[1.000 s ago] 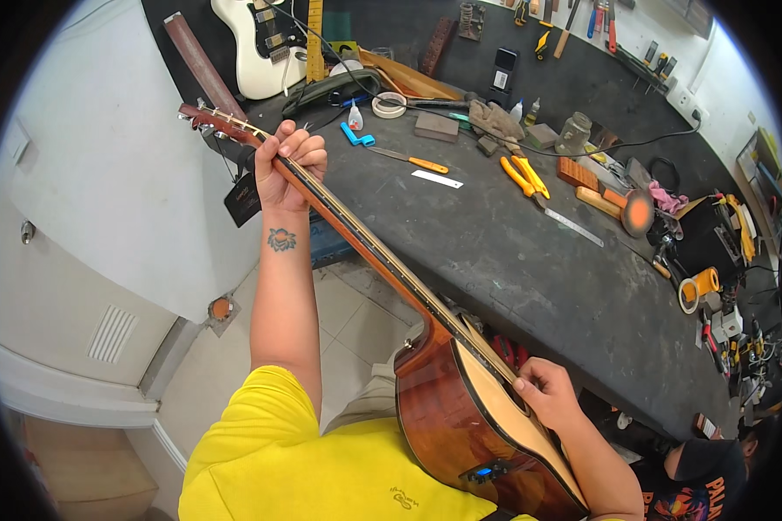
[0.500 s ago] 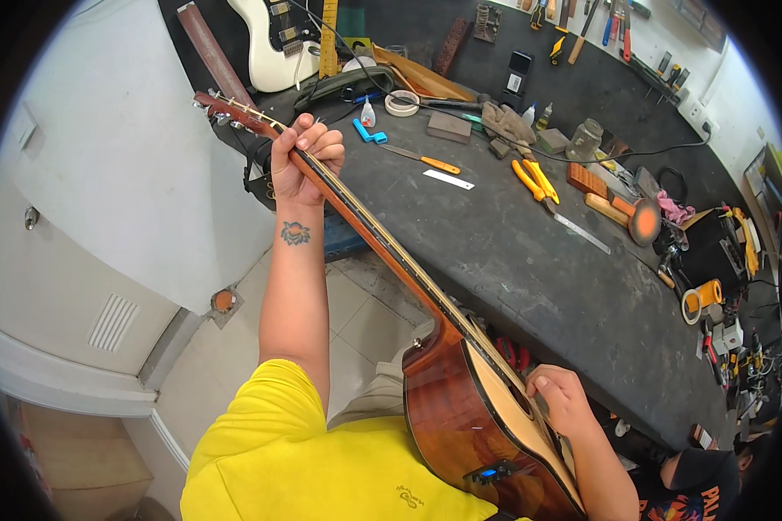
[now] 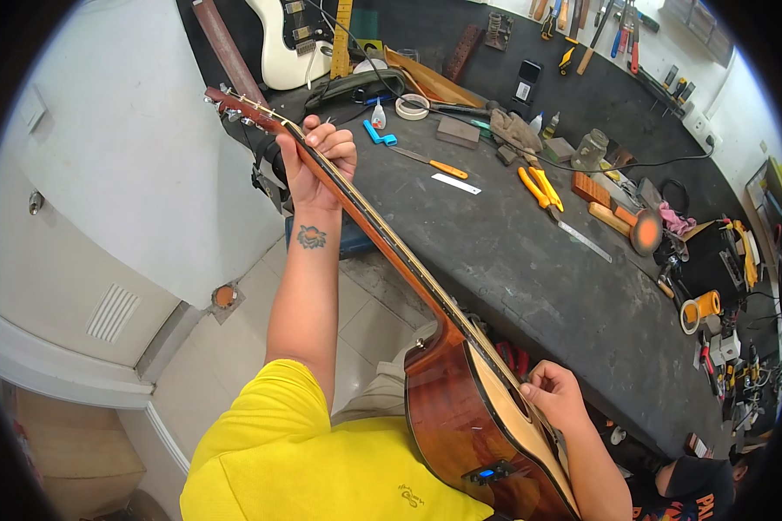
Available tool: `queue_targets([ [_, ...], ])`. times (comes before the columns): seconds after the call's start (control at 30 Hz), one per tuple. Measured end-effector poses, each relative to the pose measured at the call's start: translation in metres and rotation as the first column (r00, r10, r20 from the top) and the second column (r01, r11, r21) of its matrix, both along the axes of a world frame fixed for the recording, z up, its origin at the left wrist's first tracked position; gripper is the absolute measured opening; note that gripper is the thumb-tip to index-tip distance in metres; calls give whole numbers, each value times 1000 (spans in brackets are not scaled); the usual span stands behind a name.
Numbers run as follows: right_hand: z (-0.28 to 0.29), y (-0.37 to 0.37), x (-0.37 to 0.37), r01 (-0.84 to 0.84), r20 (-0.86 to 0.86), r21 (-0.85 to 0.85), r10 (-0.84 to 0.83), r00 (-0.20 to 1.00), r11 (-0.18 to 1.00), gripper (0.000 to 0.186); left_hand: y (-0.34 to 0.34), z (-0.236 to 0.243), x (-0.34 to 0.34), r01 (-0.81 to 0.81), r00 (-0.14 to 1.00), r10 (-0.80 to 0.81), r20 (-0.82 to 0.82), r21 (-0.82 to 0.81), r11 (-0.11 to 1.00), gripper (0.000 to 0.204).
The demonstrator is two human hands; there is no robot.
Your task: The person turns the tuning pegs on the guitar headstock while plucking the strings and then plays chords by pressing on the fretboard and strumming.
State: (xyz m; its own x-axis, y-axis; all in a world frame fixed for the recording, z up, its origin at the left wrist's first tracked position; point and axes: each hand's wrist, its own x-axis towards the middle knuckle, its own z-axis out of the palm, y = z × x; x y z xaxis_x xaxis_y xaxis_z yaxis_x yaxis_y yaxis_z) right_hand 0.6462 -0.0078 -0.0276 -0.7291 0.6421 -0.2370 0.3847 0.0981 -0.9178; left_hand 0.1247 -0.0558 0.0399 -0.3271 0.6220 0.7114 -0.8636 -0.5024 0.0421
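An acoustic guitar [image 3: 447,391] with glossy reddish-brown sides and a pale top lies across my lap, its neck slanting up to the left. My left hand [image 3: 320,169] is wrapped round the neck near the headstock [image 3: 245,110], with the thumb behind and curled fingers over the fretboard. Beside the soundhole, my right hand [image 3: 554,395] is at the strings, thumb toward them and fingers curled in. Whether a pick is between those fingers cannot be made out. A small control panel with a blue light [image 3: 488,473] sits in the guitar's side.
A dark workbench [image 3: 460,243] runs along the far side, holding a file [image 3: 430,163], yellow-handled pliers [image 3: 540,187], a blue string winder [image 3: 380,134] and masking tape [image 3: 412,107]. A white electric guitar [image 3: 291,52] stands behind. Another person [image 3: 691,486] is at lower right.
My right hand's fingers have lifted and curled, with the thumb now showing at the strings. My left hand keeps its place on the neck with the fingers slightly shifted. The view has tilted a little.
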Motion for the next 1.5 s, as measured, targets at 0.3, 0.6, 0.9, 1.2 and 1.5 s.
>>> queue_targets([
  [0.3,-1,4,2,-33,-24,-35,32,999,999,29,25,-53,73,213,974,-193,-121,183,960,40],
  [0.6,4,3,2,-49,-35,-37,47,998,998,29,18,-66,90,374,926,-360,-110,158,914,34],
  [0.9,4,-9,2,-2,-326,-42,-12,945,999,22,18,-63,86,391,914,-364,-181,146,909,35],
  [1.2,9,-1,-1,-58,-59,137,67,996,989,28,20,-64,85,381,918,-352,-185,153,912,35],
  [1.5,10,0,2,-96,-61,132,105,993,987,22,21,-65,83,375,919,-341,-201,168,912,34],
])
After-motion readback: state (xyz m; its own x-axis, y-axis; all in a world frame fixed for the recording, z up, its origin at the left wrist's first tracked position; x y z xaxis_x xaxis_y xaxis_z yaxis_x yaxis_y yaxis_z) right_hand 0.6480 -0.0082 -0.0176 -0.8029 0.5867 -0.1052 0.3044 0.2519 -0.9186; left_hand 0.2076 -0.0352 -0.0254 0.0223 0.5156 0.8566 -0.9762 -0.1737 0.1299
